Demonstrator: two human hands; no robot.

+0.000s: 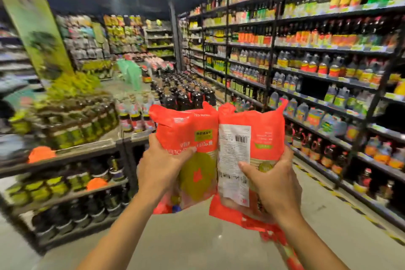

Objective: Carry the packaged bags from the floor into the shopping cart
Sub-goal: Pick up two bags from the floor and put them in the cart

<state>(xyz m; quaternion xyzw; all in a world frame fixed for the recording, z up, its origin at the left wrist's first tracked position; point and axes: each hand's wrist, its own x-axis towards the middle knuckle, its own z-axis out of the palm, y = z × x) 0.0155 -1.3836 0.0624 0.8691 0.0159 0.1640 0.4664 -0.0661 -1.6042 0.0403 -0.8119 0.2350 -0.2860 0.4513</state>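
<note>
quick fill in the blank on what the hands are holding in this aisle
1. The left hand grips the left bag and the right hand grips the right bag, so ____ bags are held.
2. The white barcode label is on the ____ bag.
3. The shelves on the person's right hold mostly ____.

Missing words: two; right; bottles

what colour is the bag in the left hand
Orange-red bag with a green circle; head view.
</note>
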